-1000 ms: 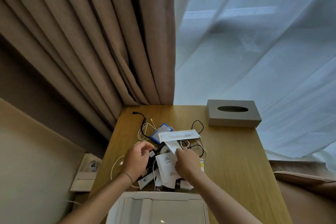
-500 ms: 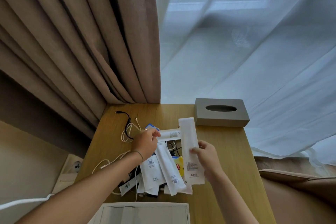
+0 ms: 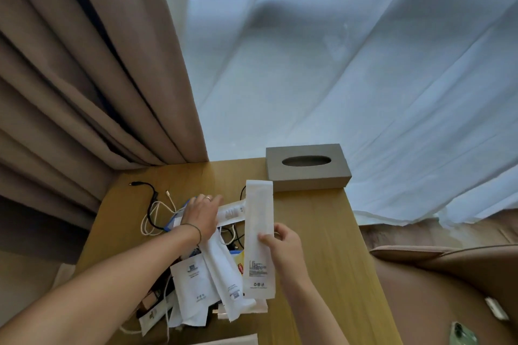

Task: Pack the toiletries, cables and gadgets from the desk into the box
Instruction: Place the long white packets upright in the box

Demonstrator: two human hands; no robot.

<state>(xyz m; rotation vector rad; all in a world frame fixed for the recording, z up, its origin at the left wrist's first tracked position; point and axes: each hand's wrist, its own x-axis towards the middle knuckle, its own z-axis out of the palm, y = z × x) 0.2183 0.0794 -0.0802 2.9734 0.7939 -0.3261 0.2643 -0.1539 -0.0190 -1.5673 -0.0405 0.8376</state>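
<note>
Head view looks down on my two bare hands over a light wooden desk (image 3: pixel 330 246) set against a brown pleated curtain (image 3: pixel 92 78) and a white sheer curtain (image 3: pixel 350 78). My right hand (image 3: pixel 286 246) pinches a long white paper sachet with small grey print (image 3: pixel 259 238) at its right edge, thumb on the front and fingers curled behind; the sachet stands upright, lifted off the pile, with its top end reaching toward the grey rectangular tissue box with an oval slot (image 3: pixel 307 166) at the desk's far edge. My left hand (image 3: pixel 202 216) reaches to the far side of the pile and lies on a second white sachet lying crosswise (image 3: pixel 231 213); its fingers are bent over the sachet's left end, but I cannot tell whether they actually grip it. A thin band circles that wrist and a ring shows on one finger.

Below the hands sits a loose heap of white paper toiletry packets (image 3: pixel 213 286), overlapping at several angles, with a yellow and red item (image 3: pixel 238 262) showing between them. A black cable (image 3: pixel 150 202) and a white cable (image 3: pixel 157 218) lie tangled on the desk just left of my left hand. At the bottom edge, the rim of the white cardboard box (image 3: pixel 232 340) is barely in view, near the heap. To the right, beyond the desk, is a brown upholstered seat (image 3: pixel 448 274).
</note>
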